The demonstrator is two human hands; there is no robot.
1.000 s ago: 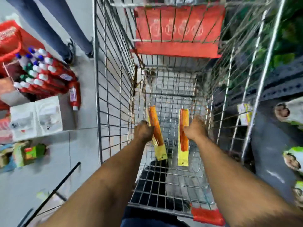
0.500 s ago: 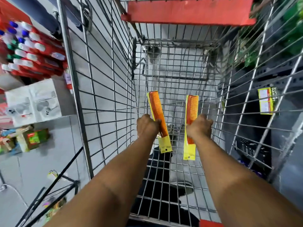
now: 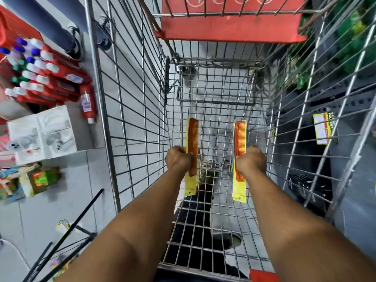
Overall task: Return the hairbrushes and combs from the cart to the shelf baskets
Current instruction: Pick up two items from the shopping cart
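Both my arms reach down into a wire shopping cart (image 3: 130,110). My left hand (image 3: 178,159) is shut on an orange comb (image 3: 192,139) in yellow card packaging, held upright with its tag end pointing toward me. My right hand (image 3: 252,161) is shut on a second orange comb (image 3: 239,139) of the same kind, also upright. The two combs are apart and roughly parallel, above the cart's mesh floor. No other combs or brushes show in the cart. No shelf basket is clearly in view.
The cart's red child seat flap (image 3: 230,27) is folded at the far end. Red bottles with white and blue caps (image 3: 40,72) and white boxes (image 3: 42,133) lie on the floor at left. A dark shelf with a yellow price tag (image 3: 323,127) stands at right. A person's leg (image 3: 50,23) is at the upper left.
Both hands have lifted the combs off the cart floor and turned them more upright. The view has shifted closer over the cart.
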